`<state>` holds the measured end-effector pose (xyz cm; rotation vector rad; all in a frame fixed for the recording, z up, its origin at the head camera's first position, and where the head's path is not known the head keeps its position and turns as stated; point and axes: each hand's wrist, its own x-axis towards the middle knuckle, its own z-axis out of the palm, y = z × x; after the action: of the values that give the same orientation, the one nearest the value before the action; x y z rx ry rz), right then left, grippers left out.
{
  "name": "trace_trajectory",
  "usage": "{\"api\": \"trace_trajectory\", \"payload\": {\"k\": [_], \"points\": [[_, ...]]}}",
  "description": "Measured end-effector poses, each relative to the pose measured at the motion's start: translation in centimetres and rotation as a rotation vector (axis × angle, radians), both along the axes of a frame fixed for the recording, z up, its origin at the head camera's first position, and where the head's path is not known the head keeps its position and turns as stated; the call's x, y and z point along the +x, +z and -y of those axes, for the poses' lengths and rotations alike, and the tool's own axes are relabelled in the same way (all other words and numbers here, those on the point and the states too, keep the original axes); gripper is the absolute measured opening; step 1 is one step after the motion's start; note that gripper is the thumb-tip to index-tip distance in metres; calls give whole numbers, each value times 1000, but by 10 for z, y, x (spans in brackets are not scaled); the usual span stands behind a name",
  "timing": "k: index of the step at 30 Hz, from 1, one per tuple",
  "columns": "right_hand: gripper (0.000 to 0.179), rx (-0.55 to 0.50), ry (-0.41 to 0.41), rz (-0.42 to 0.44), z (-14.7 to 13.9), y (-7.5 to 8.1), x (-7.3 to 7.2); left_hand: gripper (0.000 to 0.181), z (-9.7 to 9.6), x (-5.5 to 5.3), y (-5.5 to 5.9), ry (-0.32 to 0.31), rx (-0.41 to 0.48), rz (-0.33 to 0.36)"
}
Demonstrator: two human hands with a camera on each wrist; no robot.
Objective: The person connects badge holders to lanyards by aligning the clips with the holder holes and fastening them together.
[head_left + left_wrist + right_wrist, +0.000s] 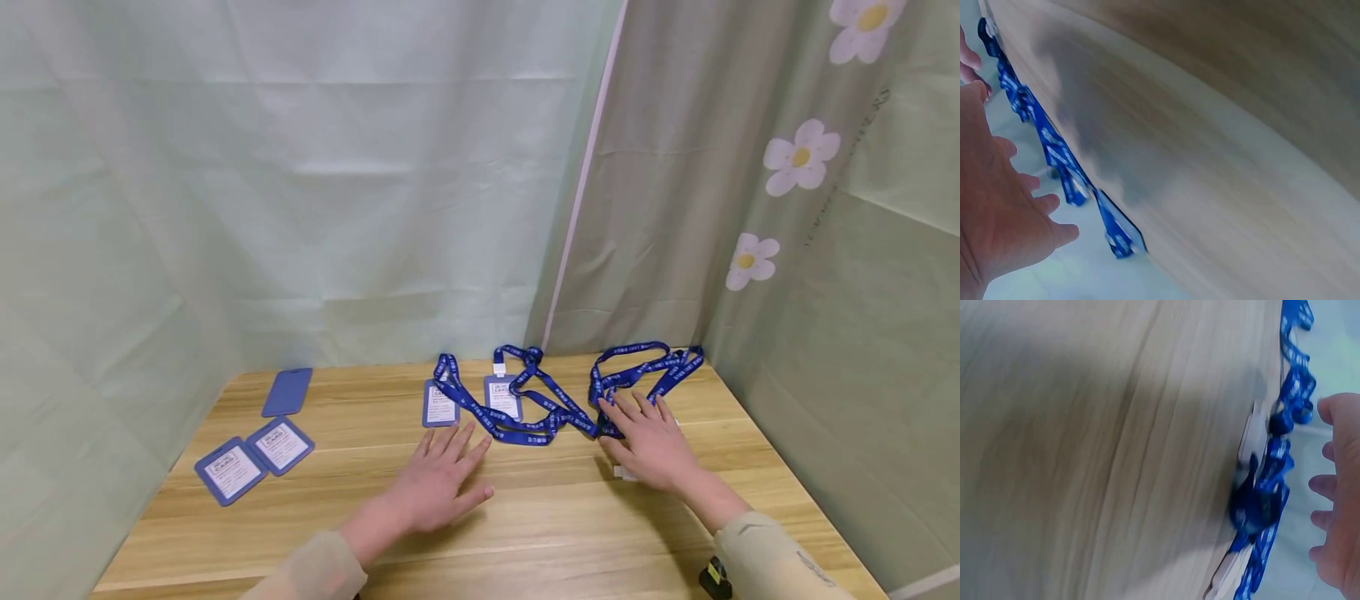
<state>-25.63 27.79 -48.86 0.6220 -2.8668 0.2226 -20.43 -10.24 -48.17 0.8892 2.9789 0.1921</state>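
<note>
My left hand is held above the table with its fingers spread, holding nothing, just in front of two blue badge holders. In the left wrist view that hand is apart from the blue lanyards. Over the right-hand blue lanyard, my right hand has its fingers extended and grips nothing; it hides part of the strap. A white end piece shows beside its thumb. The right wrist view has a gap between this hand and the bunched lanyard.
At the table's left lie a blank-faced blue badge holder and two blue holders with white cards. A lanyard loops across the middle. Pale curtains enclose the wooden table. A black object is by the right sleeve.
</note>
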Motion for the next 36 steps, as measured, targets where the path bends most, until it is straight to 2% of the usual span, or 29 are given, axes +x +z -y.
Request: {"api": "trace_trajectory", "payload": {"k": [7, 15, 25, 28, 32, 36], "points": [[58, -9, -51, 12, -27, 4, 3, 74, -20, 9, 3, -84, -23, 38], [60, -24, -95, 40, -56, 5, 9, 75, -41, 16, 0, -178, -23, 50], [65, -50, -77, 37, -77, 3, 21, 77, -71, 22, -5, -261, -45, 55], [65, -55, -23, -31, -79, 0, 24, 77, -81, 24, -6, -287, -59, 53], [56, -50, 120, -156, -73, -5, 28, 77, -94, 25, -7, -315, -71, 50], [51, -19, 228, -183, -63, -11, 31, 76, -107, 26, -8, -334, -86, 40]]}}
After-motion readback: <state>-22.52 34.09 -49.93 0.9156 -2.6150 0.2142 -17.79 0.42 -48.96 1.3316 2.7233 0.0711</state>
